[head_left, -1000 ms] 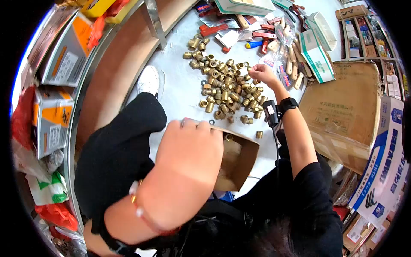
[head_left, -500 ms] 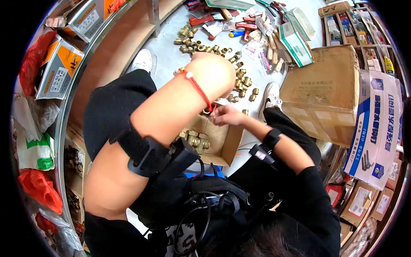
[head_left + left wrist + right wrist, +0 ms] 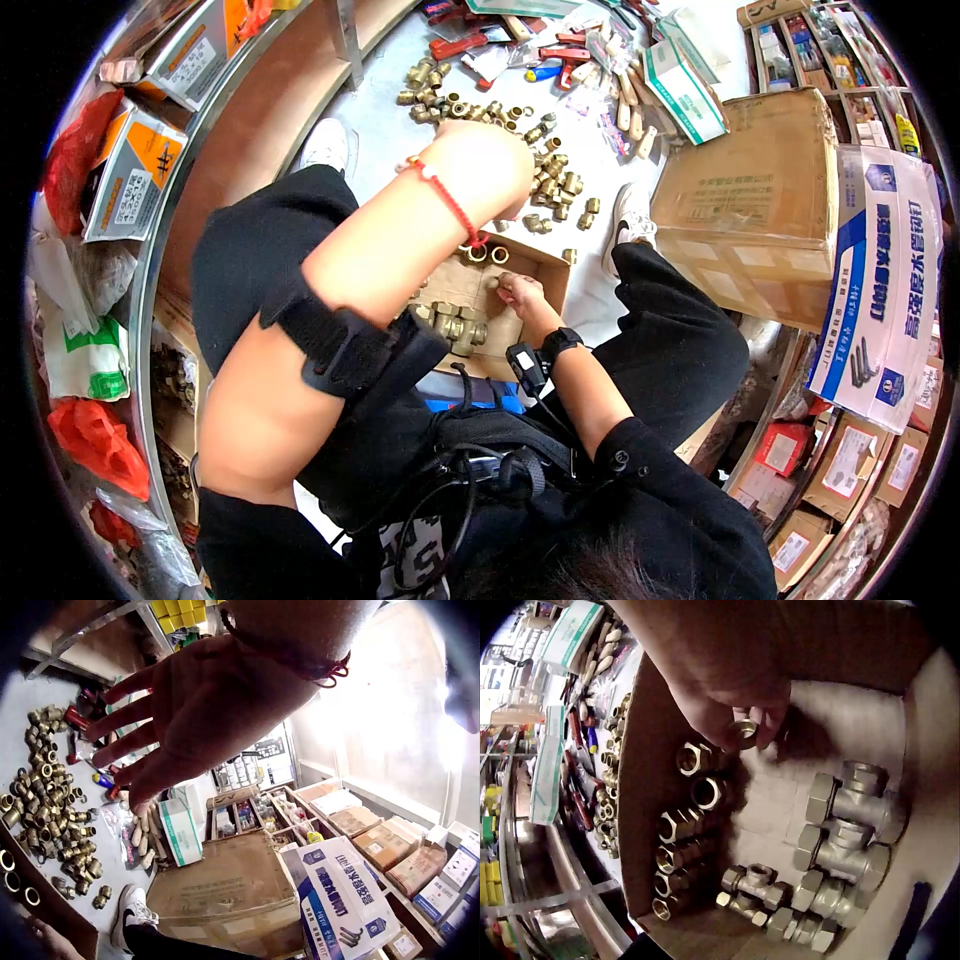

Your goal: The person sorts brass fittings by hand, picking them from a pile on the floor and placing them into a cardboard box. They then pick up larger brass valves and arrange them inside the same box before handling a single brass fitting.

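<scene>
In the right wrist view my right hand (image 3: 727, 690) pinches a small brass fitting (image 3: 744, 733) over the bottom of a cardboard box (image 3: 769, 806). Several brass fittings (image 3: 707, 793) stand in a row along one wall of the box, and larger tee fittings (image 3: 847, 855) lie along the opposite side. In the head view my right hand (image 3: 521, 293) is inside the box's right part. My left hand (image 3: 187, 712) is held above the floor with its fingers extended and apart, nothing in it. Beyond the box a loose pile of brass fittings (image 3: 52, 810) lies on the floor.
Red-handled tools (image 3: 460, 46), wooden handles (image 3: 636, 115) and a green-white box (image 3: 685, 92) lie behind the pile. A large carton (image 3: 745, 200) stands at the right beside a blue-white box (image 3: 875, 290). Shelving edges the left side. One shoe (image 3: 632, 215) is near the box.
My right hand went from the pile to the box, holding a fitting, and is now lower inside it. My left hand left the box's near side and moved forward over the pile.
</scene>
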`<state>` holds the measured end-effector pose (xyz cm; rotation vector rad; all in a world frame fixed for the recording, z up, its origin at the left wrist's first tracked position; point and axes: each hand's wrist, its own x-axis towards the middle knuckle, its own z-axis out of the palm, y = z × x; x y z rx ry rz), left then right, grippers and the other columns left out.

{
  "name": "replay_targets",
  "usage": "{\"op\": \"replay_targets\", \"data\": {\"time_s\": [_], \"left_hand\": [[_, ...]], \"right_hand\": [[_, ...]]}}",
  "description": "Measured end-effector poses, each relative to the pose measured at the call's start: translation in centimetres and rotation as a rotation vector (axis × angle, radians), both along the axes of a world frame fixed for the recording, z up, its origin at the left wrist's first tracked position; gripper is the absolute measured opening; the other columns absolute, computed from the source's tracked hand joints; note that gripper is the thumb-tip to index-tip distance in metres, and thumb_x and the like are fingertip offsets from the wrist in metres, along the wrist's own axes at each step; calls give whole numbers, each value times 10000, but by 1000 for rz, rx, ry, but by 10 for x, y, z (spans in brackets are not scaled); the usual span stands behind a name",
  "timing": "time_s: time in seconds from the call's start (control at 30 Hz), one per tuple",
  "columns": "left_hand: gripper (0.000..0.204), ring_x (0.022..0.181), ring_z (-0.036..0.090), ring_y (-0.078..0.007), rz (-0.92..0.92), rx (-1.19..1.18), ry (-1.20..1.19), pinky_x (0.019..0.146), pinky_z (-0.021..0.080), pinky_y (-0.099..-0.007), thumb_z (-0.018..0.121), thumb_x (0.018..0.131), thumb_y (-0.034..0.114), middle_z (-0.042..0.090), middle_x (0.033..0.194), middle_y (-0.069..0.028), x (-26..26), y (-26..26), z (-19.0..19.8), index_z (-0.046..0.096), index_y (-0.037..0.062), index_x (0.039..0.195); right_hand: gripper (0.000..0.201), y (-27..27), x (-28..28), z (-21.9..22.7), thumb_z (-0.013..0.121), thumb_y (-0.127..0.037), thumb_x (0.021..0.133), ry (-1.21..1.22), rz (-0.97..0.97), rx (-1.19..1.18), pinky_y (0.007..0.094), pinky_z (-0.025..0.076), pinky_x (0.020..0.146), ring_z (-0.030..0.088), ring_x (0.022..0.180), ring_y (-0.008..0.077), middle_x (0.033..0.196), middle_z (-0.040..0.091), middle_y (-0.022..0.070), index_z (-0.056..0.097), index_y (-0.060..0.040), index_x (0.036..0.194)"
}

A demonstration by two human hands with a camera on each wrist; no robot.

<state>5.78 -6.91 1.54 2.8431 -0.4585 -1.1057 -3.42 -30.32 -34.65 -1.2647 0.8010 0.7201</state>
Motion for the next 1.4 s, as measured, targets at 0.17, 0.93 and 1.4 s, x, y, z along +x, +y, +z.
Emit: {"op": "replay_targets", "data": {"time_s": [0.17, 0.93, 1.4], "left_hand": [[358, 830, 574, -304, 40, -114, -62, 715, 459, -383, 613, 705, 289, 594, 865, -174, -10, 5, 14, 562, 20, 934], [365, 874, 535, -309, -21, -128, -33, 769, 421, -379, 589, 730, 276, 570, 900, -172, -9, -3, -4, 533, 39, 1002], [368, 834, 541, -310, 13, -202, -219, 720, 433, -383, 602, 718, 259, 566, 860, -158, -19, 8, 28, 523, 30, 995]], "right_hand": [[84, 26, 9, 40, 584, -23, 702, 63, -270, -313, 239, 439, 497, 494, 629, 141, 741, 514, 51, 521, -29, 756], [347, 26, 10, 22, 446, -269, 830, 112, -635, 43, 278, 506, 622, 551, 765, 217, 969, 519, 121, 454, -5, 1056], [339, 39, 98, 166, 548, -273, 788, 254, 1391, -122, 314, 535, 543, 617, 619, 215, 741, 616, 140, 574, 62, 835]]}}
